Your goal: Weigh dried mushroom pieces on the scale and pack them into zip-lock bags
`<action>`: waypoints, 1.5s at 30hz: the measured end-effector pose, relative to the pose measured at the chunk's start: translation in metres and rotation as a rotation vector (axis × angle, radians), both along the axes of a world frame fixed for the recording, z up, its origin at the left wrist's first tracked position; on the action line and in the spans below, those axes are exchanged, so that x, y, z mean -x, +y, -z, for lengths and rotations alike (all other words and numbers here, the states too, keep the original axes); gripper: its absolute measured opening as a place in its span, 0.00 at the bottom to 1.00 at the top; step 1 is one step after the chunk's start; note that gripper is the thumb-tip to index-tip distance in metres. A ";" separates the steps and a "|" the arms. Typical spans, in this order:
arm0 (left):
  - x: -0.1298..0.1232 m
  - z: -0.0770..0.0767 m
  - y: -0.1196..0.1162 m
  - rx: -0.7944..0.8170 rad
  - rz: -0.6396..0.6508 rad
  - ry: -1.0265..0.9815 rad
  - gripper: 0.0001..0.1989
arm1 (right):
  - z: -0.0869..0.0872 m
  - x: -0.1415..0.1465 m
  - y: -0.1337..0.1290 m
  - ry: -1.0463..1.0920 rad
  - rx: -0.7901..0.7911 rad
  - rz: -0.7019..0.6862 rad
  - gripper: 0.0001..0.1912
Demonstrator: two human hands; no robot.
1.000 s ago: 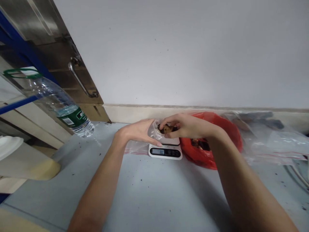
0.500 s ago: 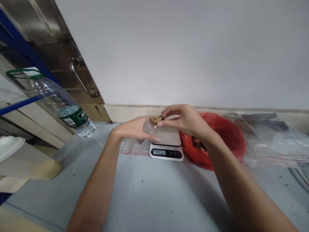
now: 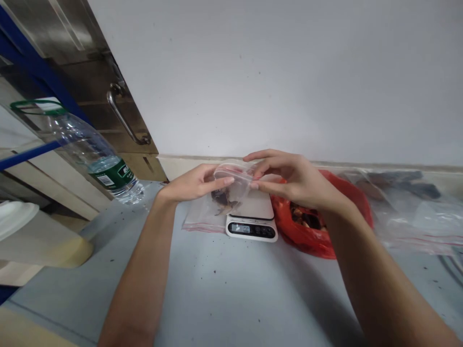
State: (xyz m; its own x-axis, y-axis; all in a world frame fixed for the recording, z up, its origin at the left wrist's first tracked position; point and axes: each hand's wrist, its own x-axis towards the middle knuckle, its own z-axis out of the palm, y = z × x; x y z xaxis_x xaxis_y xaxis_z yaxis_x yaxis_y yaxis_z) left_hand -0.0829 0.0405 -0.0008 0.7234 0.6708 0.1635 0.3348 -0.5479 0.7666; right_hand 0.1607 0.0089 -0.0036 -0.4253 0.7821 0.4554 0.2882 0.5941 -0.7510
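Note:
Between my hands hangs a small clear zip bag (image 3: 237, 185) with dark brown dried pieces (image 3: 222, 196) inside. My left hand (image 3: 200, 183) pinches its left edge, thumb in front. The fingertips of my right hand (image 3: 289, 176) hold the bag's right edge near the opening. Below and behind the bag is a white kitchen scale (image 3: 252, 230), its display reading 0.0. To its right, partly behind my right wrist, a red plastic bag (image 3: 307, 241) stands open with brown pieces in it. Flat zip bags (image 3: 198, 219) lie left of the scale.
Clear plastic bags (image 3: 408, 221) with red seals lie at the right along the wall. At the left are a large water bottle (image 3: 112, 176), a pale container (image 3: 39, 236) and a metal door handle (image 3: 125, 115).
The brown piece that was at my right fingertips is no longer there. My right hand now grips the bag's edge, and the bag hangs more upright with dark pieces visible inside.

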 end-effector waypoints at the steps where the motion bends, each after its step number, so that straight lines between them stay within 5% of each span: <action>1: -0.001 -0.001 0.000 -0.002 -0.025 -0.013 0.19 | -0.001 0.000 0.000 0.020 0.010 0.010 0.10; 9: -0.009 -0.003 -0.004 -0.025 -0.314 -0.244 0.10 | -0.006 -0.008 -0.002 0.068 0.005 0.180 0.10; 17: -0.019 -0.002 -0.008 0.057 -0.330 -0.300 0.08 | -0.012 -0.025 -0.005 0.020 0.007 0.226 0.12; 23: -0.037 -0.006 -0.020 -0.258 -0.310 -0.198 0.08 | -0.020 -0.022 -0.014 -0.263 -0.124 0.296 0.09; 29: -0.046 -0.009 -0.030 -0.429 -0.282 -0.113 0.08 | -0.019 -0.004 -0.017 -0.295 -0.180 0.236 0.08; 45: -0.015 -0.026 -0.026 -0.548 -0.248 0.102 0.11 | -0.016 -0.030 -0.010 -0.279 -0.208 0.272 0.07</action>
State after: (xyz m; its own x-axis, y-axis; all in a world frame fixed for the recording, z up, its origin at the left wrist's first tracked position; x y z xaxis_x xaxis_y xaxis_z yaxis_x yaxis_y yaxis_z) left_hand -0.0675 0.0145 0.0248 0.5864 0.6591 0.4708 0.5600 -0.7499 0.3523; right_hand 0.1907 -0.0016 0.0127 -0.3460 0.7862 0.5120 0.6297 0.5992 -0.4944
